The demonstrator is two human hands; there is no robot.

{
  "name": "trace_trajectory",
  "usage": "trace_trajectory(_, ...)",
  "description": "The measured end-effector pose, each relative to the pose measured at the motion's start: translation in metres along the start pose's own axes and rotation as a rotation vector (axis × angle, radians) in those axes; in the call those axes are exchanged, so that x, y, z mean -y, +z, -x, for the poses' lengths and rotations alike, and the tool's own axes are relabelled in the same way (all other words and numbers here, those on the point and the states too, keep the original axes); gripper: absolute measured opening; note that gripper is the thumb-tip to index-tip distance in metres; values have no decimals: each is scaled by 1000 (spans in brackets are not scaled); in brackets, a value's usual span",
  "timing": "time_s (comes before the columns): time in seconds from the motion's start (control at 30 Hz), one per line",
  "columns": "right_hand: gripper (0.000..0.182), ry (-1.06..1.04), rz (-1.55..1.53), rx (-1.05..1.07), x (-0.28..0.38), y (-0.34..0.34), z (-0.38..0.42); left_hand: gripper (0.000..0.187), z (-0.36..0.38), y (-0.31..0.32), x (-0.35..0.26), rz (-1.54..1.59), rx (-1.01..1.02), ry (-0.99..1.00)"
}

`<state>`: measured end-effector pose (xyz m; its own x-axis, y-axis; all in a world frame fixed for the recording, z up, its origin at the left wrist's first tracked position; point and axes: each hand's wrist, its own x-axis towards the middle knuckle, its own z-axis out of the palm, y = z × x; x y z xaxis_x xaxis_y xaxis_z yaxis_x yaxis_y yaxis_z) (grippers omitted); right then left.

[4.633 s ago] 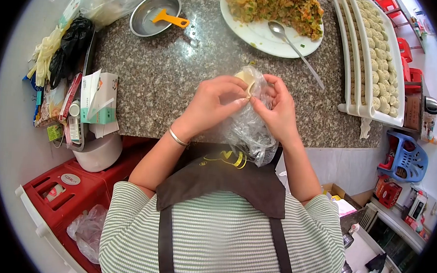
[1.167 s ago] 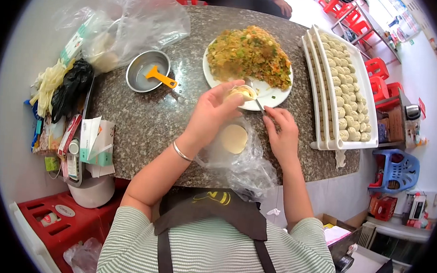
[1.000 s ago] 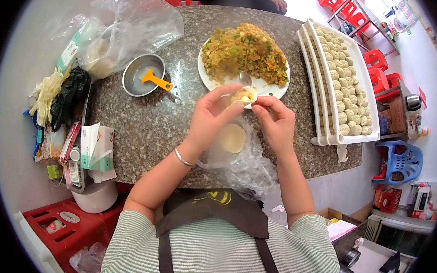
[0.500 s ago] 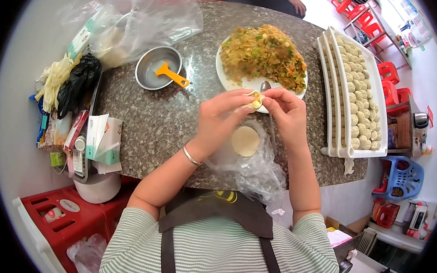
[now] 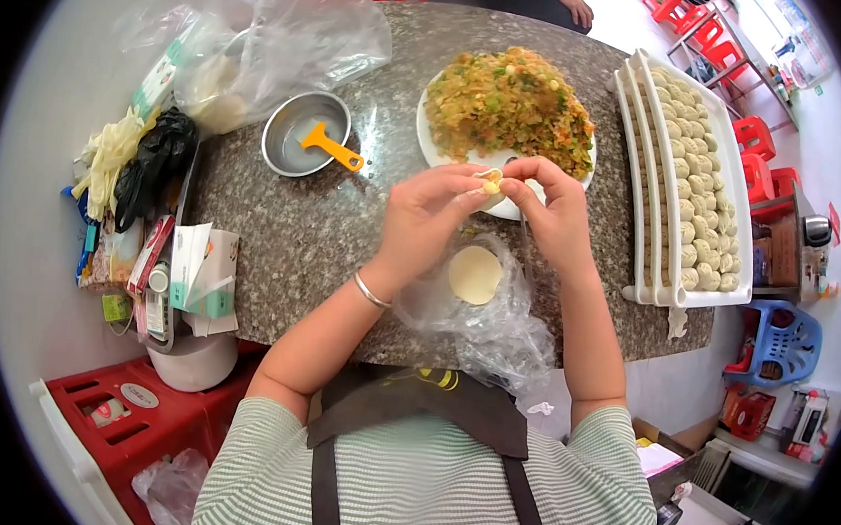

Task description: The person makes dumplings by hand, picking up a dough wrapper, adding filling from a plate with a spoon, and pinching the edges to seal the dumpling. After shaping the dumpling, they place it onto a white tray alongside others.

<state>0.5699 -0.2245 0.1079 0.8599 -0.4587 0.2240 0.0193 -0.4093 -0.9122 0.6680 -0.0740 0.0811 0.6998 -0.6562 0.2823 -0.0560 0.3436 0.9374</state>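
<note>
Between my two hands is a small filled bun (image 5: 490, 186), its pale wrapper gathered around yellowish filling that still shows at the top. My left hand (image 5: 430, 211) cradles it from the left, fingers curled around its side. The thumb and fingertips of my right hand (image 5: 552, 208) pinch the wrapper's edge. Just beyond them is a white plate (image 5: 433, 151) heaped with chopped vegetable filling (image 5: 510, 106). A spoon, mostly hidden by my right hand, rests at the plate's near side. Below my hands, a round dough wrapper (image 5: 474, 274) lies on a clear plastic bag (image 5: 507, 338).
Stacked white trays (image 5: 699, 298) of pleated buns (image 5: 700, 182) stand at the right edge. A metal bowl (image 5: 284, 146) with an orange-handled scraper (image 5: 331, 146) is at left. Plastic bags (image 5: 290, 37), gloves and a tissue box (image 5: 206, 270) line the left side. Another person's hand (image 5: 576, 9) shows at the far edge.
My right fingers have shifted slightly along the wrapper's edge, and the bun's opening looks a little more gathered. The whole view has moved slightly; the other things stay in place.
</note>
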Motion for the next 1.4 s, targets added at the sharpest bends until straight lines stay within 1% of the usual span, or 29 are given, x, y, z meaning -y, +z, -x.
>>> trace_trajectory(0.03,12,-24,-4,-19,-2,-1,1,13,-2,3,0,4,11,-1)
trace_trajectory(0.1,12,-47,-3,-47,-7,-2,3,12,-6,10,-2,20,-13,-97)
trace_trajectory(0.13,13,-50,6,-106,-10,0,3,12,-10,14,-5,22,-4,-96)
trace_trajectory(0.17,13,-54,15,-164,-11,1,2,12,-16,18,-9,15,-47,-193)
trace_trajectory(0.2,15,20,-40,-198,-6,1,2,13,-20,21,-11,6,-93,-290)
trace_trajectory(0.23,15,16,-39,-203,-8,-1,1,13,-24,21,-10,6,-87,-286)
trace_trajectory(0.3,14,-79,87,-183,-15,-5,0,13,-30,20,-1,-131,2,-246)
trace_trajectory(0.33,15,-54,74,-187,-16,-6,1,13,-30,21,5,-130,9,-248)
trace_trajectory(0.4,15,-24,65,-226,-19,-7,0,14,-29,25,18,48,-25,-132)
trace_trajectory(0.43,15,2,54,-256,-21,-8,0,14,-27,23,23,51,-21,-142)
trace_trajectory(0.5,16,43,29,-226,-25,-10,0,17,-25,13,29,124,28,-254)
trace_trajectory(0.53,17,108,-43,-160,-27,-13,-1,17,-24,11,32,126,25,-262)
trace_trajectory(0.57,17,171,-115,-93,-29,-14,-2,17,-23,9,34,122,49,-216)
trace_trajectory(0.6,17,114,-95,-100,-29,-13,-3,18,-23,7,35,117,74,-167)
trace_trajectory(0.73,16,83,-19,-93,-25,-8,-1,14,-21,11,28,96,79,-118)
trace_trajectory(0.8,14,26,68,-169,-23,-3,1,14,-20,12,25,147,30,-243)
trace_trajectory(0.83,14,28,67,-168,-23,-2,1,14,-19,11,26,147,28,-244)
trace_trajectory(0.9,13,-62,84,-156,-24,0,1,15,-19,9,28,29,-9,-290)
trace_trajectory(1.03,13,-74,109,-207,-26,0,3,16,-20,10,26,-2,26,-236)
trace_trajectory(1.1,14,89,-86,-179,-29,-5,2,16,-20,10,30,58,19,-179)
trace_trajectory(1.13,16,139,-116,-118,-31,-9,1,16,-20,9,30,58,18,-179)
trace_trajectory(1.2,15,112,-97,-106,-32,-10,-1,16,-20,6,30,51,89,-171)
trace_trajectory(1.27,15,84,-78,-95,-30,-11,-1,15,-19,8,30,62,85,-161)
trace_trajectory(1.33,12,17,45,-113,-25,-10,0,15,-19,9,30,72,80,-151)
trace_trajectory(1.4,12,-3,65,-138,-23,-4,1,16,-19,9,30,126,67,-183)
